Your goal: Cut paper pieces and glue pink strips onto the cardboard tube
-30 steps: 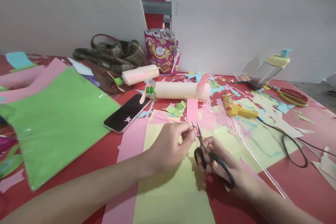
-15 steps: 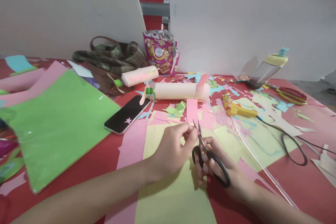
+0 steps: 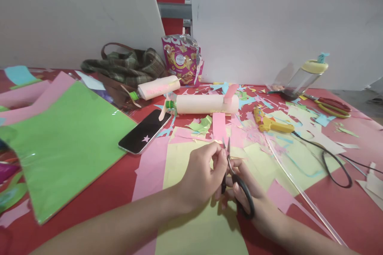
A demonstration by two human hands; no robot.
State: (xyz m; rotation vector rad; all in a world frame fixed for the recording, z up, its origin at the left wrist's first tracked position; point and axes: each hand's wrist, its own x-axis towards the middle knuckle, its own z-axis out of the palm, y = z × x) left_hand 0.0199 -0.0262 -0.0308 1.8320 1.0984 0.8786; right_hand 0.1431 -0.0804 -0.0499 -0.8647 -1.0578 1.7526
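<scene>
My right hand (image 3: pixel 254 203) grips black-handled scissors (image 3: pixel 236 179), blades pointing up and away. My left hand (image 3: pixel 200 175) pinches a tiny paper scrap right at the blades (image 3: pixel 226 147); the scrap is too small to make out. Both hands hover over a pale yellow sheet (image 3: pixel 191 223) lying on pink paper (image 3: pixel 149 167) on the red table (image 3: pixel 353 203).
A phone (image 3: pixel 145 130) lies left of my hands beside a green sheet (image 3: pixel 66 139). Behind stand two paper-wrapped bottles (image 3: pixel 206 103) (image 3: pixel 158 86), a snack bag (image 3: pixel 182 59), a plaid bag (image 3: pixel 125 65). A yellow glue gun (image 3: pixel 271 124) with black cable, red-yellow scissors (image 3: pixel 332 107), a clear bottle (image 3: pixel 305 77) lie right.
The scissor blades have closed together. Both hands drew slightly nearer to each other and toward me.
</scene>
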